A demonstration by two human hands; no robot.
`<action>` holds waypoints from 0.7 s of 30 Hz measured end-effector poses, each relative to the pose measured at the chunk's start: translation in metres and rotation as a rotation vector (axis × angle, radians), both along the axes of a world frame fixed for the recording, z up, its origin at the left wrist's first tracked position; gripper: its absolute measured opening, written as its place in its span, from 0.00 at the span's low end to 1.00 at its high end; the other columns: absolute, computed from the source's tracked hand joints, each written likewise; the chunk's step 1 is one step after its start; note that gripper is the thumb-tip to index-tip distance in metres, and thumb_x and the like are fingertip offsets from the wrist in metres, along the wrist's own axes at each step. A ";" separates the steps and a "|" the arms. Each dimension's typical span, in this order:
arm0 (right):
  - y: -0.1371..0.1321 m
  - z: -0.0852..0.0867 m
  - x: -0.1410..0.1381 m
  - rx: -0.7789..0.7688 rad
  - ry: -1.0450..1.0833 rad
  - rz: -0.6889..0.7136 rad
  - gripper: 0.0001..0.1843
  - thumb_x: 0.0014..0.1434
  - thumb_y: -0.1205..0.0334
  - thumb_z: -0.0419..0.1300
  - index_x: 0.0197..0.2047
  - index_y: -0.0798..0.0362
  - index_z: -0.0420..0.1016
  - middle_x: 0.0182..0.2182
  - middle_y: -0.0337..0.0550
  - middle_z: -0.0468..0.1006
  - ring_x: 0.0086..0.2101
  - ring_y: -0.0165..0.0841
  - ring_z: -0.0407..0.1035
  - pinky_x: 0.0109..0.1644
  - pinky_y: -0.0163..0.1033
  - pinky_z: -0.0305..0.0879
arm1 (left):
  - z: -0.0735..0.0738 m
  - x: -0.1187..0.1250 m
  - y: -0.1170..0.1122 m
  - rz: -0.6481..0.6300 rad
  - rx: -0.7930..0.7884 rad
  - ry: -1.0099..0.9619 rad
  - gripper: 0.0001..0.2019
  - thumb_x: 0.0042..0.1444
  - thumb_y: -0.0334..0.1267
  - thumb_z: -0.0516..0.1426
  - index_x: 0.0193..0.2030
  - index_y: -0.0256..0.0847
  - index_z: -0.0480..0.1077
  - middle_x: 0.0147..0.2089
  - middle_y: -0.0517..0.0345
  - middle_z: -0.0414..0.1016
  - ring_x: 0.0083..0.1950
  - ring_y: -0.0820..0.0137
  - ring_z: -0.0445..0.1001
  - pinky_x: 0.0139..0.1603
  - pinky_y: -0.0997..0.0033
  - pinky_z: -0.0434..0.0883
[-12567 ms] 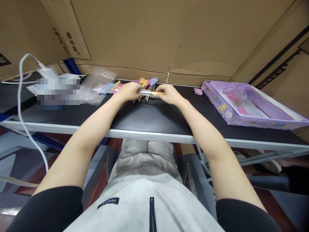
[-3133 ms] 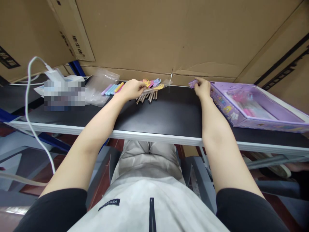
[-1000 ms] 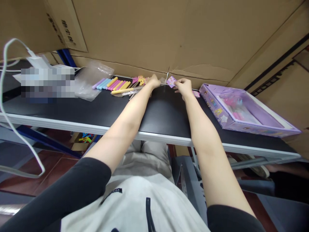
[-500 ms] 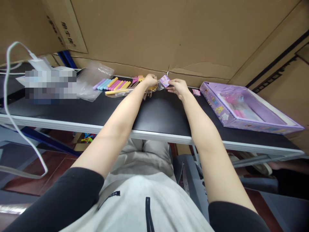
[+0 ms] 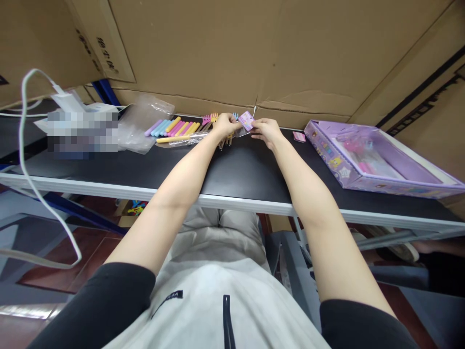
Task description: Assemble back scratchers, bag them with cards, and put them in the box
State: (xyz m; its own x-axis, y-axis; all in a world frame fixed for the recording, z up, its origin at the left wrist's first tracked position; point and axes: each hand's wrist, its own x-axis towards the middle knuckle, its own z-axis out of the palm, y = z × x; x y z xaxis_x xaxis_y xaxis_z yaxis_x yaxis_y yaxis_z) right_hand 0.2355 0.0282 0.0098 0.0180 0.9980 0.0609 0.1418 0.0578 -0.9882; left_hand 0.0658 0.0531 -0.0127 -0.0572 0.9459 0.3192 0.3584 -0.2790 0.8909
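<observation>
My left hand (image 5: pixel 225 126) is closed on the end of a clear plastic bag holding a yellow-handled back scratcher (image 5: pixel 174 139), whose handle points left. My right hand (image 5: pixel 267 132) pinches the right edge of a small purple printed card (image 5: pixel 246 120) at the bag's end. The left fingertips meet the card's other side. Several back scratchers with pink, yellow, blue and purple handles (image 5: pixel 178 127) lie in a row behind my left forearm. Their claw-shaped heads (image 5: pixel 209 118) and metal rods are partly hidden by my left hand.
Clear plastic bags (image 5: pixel 140 123) lie to the left, beside a white charger and cable (image 5: pixel 23 121). Pink cards (image 5: pixel 299 136) lie right of my right hand, near an open purple box (image 5: pixel 327 157) with bagged items inside. A cardboard wall (image 5: pixel 218 53) stands behind the black table (image 5: pixel 243 169).
The card has tilted a little, and my left fingertips have moved right to its edge. The whole view has shifted slightly.
</observation>
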 end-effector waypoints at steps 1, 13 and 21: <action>0.003 -0.001 0.002 0.020 0.002 0.012 0.10 0.67 0.72 0.61 0.34 0.53 0.69 0.28 0.36 0.77 0.32 0.26 0.75 0.49 0.38 0.77 | 0.001 0.000 -0.003 0.023 0.007 0.032 0.14 0.50 0.36 0.69 0.29 0.42 0.65 0.32 0.59 0.73 0.49 0.61 0.74 0.57 0.64 0.69; -0.009 0.009 -0.003 0.101 -0.012 0.089 0.13 0.59 0.58 0.72 0.37 0.50 0.72 0.38 0.38 0.81 0.47 0.34 0.78 0.60 0.49 0.73 | 0.011 0.008 -0.020 0.180 0.035 0.250 0.14 0.54 0.46 0.71 0.39 0.43 0.74 0.44 0.49 0.82 0.65 0.45 0.75 0.62 0.57 0.67; -0.011 0.008 -0.010 0.003 0.061 0.046 0.10 0.64 0.64 0.68 0.38 0.51 0.69 0.34 0.37 0.81 0.37 0.31 0.82 0.54 0.47 0.79 | 0.011 0.009 -0.022 0.166 0.022 0.248 0.13 0.55 0.43 0.71 0.40 0.42 0.74 0.44 0.48 0.81 0.63 0.46 0.76 0.62 0.59 0.68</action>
